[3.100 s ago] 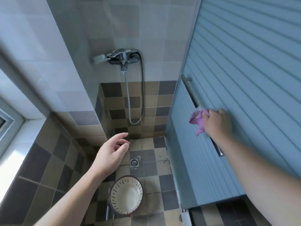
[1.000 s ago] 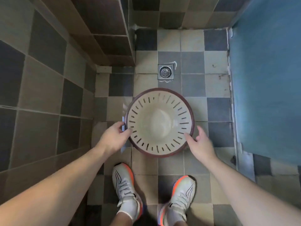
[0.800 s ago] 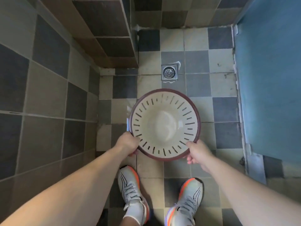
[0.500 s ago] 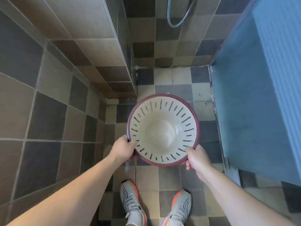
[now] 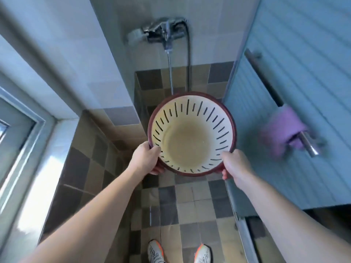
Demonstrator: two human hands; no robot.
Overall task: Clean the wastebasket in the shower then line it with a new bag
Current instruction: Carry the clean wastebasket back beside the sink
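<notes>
A chrome shower mixer (image 5: 163, 32) hangs on the tiled wall. A purple cloth (image 5: 281, 130) drapes over the blue door's handle bar (image 5: 273, 95). A window frame (image 5: 28, 141) stands left.

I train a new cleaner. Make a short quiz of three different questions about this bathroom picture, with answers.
1. True or false: only the right hand holds the wastebasket.
2. What hangs on the door handle? A) purple cloth B) new bag C) shower hose
3. Fill in: the wastebasket's rim is dark ____.

Key: 1. False, the left hand grips it too. 2. A, the purple cloth. 3. red.
</notes>
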